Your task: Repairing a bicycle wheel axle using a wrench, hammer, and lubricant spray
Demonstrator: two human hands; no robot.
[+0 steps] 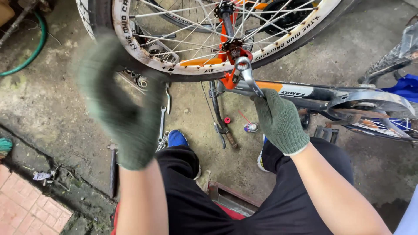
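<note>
My right hand (281,119), in a knitted green glove, is closed around the handle of a steel wrench (248,77) whose ring end sits on the axle nut (235,52) of the bicycle wheel (209,39). My left hand (119,98), gloved the same, hangs blurred in front of the tyre; I cannot tell whether its fingers are open or curled, and it seems to hold nothing. I judge the risk to be the ring slipping off the rusty nut, throwing my knuckles into the thin spokes or the orange fork end (230,78). The concrete floor (52,104) is rough and stained, and more spanners (163,124) and a small spray can (251,127) lie on it.
</note>
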